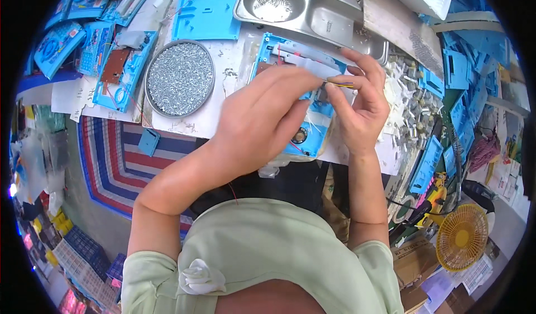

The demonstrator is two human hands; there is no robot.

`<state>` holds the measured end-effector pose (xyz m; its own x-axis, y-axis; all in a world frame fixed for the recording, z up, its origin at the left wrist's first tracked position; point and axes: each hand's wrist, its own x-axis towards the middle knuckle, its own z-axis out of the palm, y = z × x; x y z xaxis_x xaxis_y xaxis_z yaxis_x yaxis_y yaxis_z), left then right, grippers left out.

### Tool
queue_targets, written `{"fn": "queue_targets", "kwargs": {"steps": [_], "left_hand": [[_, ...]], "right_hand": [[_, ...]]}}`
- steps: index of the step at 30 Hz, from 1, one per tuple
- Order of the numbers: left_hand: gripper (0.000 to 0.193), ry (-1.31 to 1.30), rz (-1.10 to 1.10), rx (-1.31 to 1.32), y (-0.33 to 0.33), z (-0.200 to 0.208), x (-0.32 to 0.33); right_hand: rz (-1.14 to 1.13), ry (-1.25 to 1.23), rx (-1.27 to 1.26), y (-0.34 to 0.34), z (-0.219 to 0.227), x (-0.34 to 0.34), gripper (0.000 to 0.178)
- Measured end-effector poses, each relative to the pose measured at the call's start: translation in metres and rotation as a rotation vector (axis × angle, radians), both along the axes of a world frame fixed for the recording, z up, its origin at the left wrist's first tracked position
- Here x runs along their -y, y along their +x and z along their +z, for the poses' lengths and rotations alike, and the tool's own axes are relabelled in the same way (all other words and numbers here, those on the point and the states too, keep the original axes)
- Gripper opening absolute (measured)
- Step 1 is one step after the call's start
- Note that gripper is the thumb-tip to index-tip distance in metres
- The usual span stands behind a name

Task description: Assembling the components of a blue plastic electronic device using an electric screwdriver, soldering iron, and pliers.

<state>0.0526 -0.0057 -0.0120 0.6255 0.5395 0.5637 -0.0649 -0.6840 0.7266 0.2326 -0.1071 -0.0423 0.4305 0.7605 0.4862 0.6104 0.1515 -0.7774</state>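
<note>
Both hands meet above a blue plastic casing (315,140) on the bench. With fingertips pinched, my left hand (254,116) holds one end of a thin yellow-and-dark strand (343,85), which looks like wire. My right hand (363,104) pinches the same strand between thumb and forefinger, its other fingers curled loosely. The exact joint between the fingertips is too small to make out. Inside the casing lie a round dark speaker-like part (300,135), a pale strip (312,64) and red wires; my left hand covers much of its middle.
Left of the casing stands a round tray of small metal screws (180,79). A compartmented steel tray (315,21) sits behind. Blue shells with boards (120,71) are stacked far left. Small white and metal parts (410,99) heap at right, and a yellow fan (462,237) stands lower right.
</note>
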Motion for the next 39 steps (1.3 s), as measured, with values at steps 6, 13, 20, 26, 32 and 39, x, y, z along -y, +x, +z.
{"fn": "queue_targets", "kwargs": {"steps": [6,13,20,26,32,39], "left_hand": [[0.026,-0.171,-0.153,-0.231,0.033,-0.008,-0.014],[0.016,-0.797,-0.136,-0.36,0.024,-0.007,-0.013],[0.011,-0.205,-0.134,-0.321,0.027,-0.008,-0.016],[0.017,0.174,-0.112,-0.241,0.02,-0.021,-0.011],[0.014,0.171,-0.072,-0.24,0.011,-0.02,0.001],[0.015,0.241,-0.035,-0.26,0.032,-0.011,-0.013]], "right_hand": [[0.007,0.005,0.015,0.003,0.007,-0.001,0.015],[-0.029,-0.085,0.05,-0.001,0.003,0.001,0.012],[-0.128,-0.029,0.258,-0.004,0.007,0.019,0.019],[-0.571,0.107,-0.179,0.046,0.012,0.145,0.023],[-1.036,0.418,-0.687,0.12,0.03,0.24,0.015],[-1.238,0.501,-0.438,0.162,0.025,0.269,0.015]]}}
